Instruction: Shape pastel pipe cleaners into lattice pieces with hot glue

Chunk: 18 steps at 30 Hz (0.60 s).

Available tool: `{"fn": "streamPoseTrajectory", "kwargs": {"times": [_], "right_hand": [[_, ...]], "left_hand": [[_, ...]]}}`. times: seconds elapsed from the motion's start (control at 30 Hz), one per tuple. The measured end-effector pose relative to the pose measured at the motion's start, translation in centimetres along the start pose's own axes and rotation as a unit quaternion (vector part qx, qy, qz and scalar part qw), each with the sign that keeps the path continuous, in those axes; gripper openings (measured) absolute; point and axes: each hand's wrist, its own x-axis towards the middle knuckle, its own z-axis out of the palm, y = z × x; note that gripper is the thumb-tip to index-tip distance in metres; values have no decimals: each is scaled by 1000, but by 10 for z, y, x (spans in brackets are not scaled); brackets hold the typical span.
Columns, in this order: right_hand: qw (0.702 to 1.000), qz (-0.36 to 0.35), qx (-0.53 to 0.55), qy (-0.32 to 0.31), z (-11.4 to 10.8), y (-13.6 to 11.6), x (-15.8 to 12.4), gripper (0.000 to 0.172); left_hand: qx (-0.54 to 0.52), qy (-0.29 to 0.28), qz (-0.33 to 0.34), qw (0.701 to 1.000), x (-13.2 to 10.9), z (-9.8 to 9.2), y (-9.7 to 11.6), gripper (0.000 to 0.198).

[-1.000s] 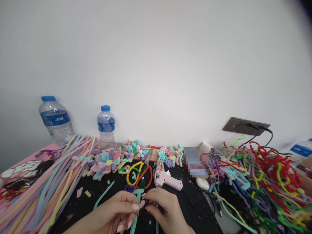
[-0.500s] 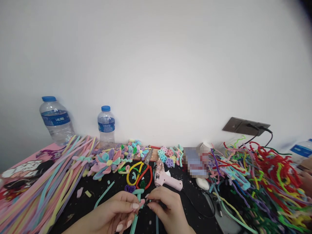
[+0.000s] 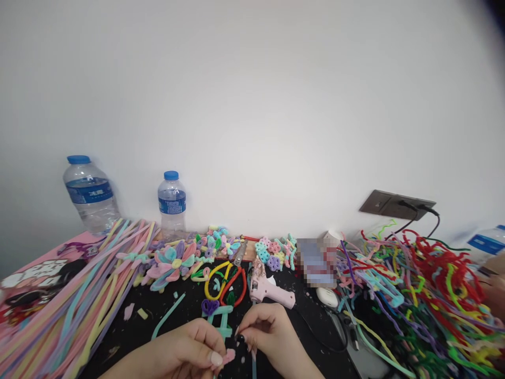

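Both my hands are at the bottom middle, close together over the black tabletop (image 3: 189, 308). My left hand (image 3: 185, 350) is closed, its thumb and fingers pinching a small pink fuzzy piece (image 3: 228, 357). My right hand (image 3: 265, 337) is closed in a pinch beside it, on a thin teal pipe cleaner (image 3: 253, 363) that runs down out of view. A bent teal pipe cleaner shape (image 3: 221, 321) stands just above the two hands. A pink glue gun (image 3: 270, 292) lies right behind my right hand.
Two water bottles (image 3: 89, 195) (image 3: 172, 202) stand by the wall. Long pastel pipe cleaners (image 3: 79, 295) lie at left, a tangled colourful heap (image 3: 426, 295) at right. Pipe-cleaner flowers (image 3: 173, 263), red-handled pliers (image 3: 235, 281), a white mouse (image 3: 327, 296) and a wall socket (image 3: 396, 204) are behind.
Both hands have dropped slightly toward the bottom edge. The pink piece has moved down with my left thumb, and the bent teal shape now shows above the hands.
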Motion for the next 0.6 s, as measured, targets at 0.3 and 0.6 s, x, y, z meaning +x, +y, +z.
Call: {"fn": "streamPoseTrajectory", "kwargs": {"times": [0.3,0.6], "right_hand": [[998,-56,-9,37,0,-7,-2,10],[995,-90,-35,7,0,-5,0,18]], "left_hand": [[-24,35,55,998,-3,0,8,17],[-44,44,85,994,-2,1,10,20]]}}
